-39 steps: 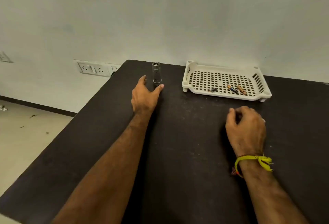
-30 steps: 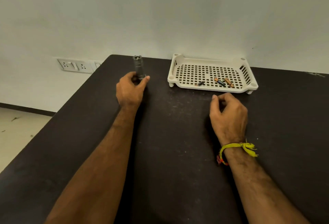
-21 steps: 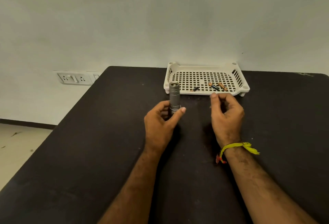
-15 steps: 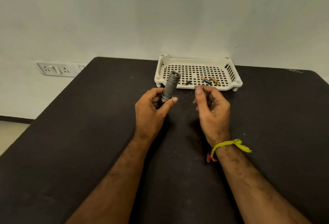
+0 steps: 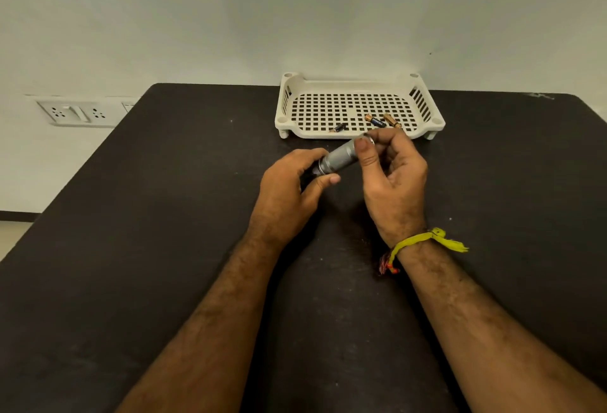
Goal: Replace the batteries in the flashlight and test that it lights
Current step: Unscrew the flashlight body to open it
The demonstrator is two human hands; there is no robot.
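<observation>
A small grey metal flashlight (image 5: 338, 159) is held tilted above the black table (image 5: 164, 215), between both hands. My left hand (image 5: 289, 192) grips its lower, darker end. My right hand (image 5: 391, 182) pinches the upper end with thumb and fingertips, hiding that end. Behind them a white perforated tray (image 5: 358, 84) stands against the wall. In it lie three small batteries: a dark one (image 5: 338, 128) near the front, a black and copper one (image 5: 375, 120), and a copper one (image 5: 392, 120) beside it.
A wall socket plate (image 5: 77, 113) sits on the wall left of the table. The table's left edge runs diagonally, with floor beyond it. A yellow thread band (image 5: 423, 241) circles my right wrist.
My left hand took the flashlight from the far left of the table, brought it to the middle and tilted it. My right hand rose and closed on its upper end.
</observation>
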